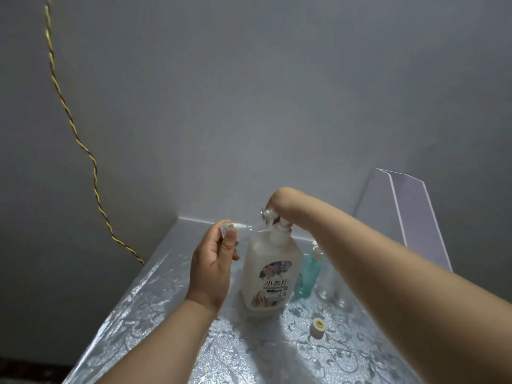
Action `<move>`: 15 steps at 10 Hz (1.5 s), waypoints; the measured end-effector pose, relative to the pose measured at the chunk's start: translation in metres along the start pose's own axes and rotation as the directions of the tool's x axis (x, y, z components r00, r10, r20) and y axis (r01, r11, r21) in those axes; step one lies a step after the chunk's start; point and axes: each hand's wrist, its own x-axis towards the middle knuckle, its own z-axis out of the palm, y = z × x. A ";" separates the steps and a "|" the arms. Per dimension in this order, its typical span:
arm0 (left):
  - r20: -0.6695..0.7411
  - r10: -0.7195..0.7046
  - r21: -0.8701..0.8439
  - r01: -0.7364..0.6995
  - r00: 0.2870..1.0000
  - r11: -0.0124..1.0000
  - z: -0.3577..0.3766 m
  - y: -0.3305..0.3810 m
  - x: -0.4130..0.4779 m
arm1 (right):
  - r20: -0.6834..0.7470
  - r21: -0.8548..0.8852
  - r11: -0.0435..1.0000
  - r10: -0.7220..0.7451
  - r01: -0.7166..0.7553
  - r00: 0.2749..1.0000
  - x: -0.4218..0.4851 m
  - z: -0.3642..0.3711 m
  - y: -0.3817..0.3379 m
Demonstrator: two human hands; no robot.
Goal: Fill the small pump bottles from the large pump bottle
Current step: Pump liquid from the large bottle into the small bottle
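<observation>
Nearby, teal bottle (306, 275), loose cap (317, 328); forearm (388, 273) overlapping

Table (166, 314) w/ large bottle (270, 275), cap (317, 328)

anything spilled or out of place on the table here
No spill shows. One oddity: a small cap lies loose on the table, off any bottle, right of the large bottle. The clear bottle in the left hand is tipped sideways toward the pump.

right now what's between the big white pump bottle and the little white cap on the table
Nothing: in the head view, the stretch of patterned silver table between the large white pump bottle and the small white cap is bare.
</observation>
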 end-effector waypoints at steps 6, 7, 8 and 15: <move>-0.006 -0.003 0.004 0.003 1.000 1.000 0.000 0.002 0.001 | -0.246 0.279 0.954 -0.039 0.109 0.969 -0.021 0.000 0.002; 0.001 0.008 0.007 -0.008 1.000 1.000 0.001 0.004 0.000 | -0.225 0.218 0.967 -0.079 0.129 0.971 -0.030 -0.008 0.005; -0.008 0.015 -0.001 -0.015 1.000 1.000 0.001 0.003 0.001 | -0.223 0.523 0.842 -0.010 0.129 0.975 -0.026 -0.005 0.006; 0.033 -0.013 -0.040 0.014 0.999 0.999 0.003 0.003 -0.001 | -0.155 0.108 0.984 -0.124 0.142 0.980 -0.001 0.004 0.007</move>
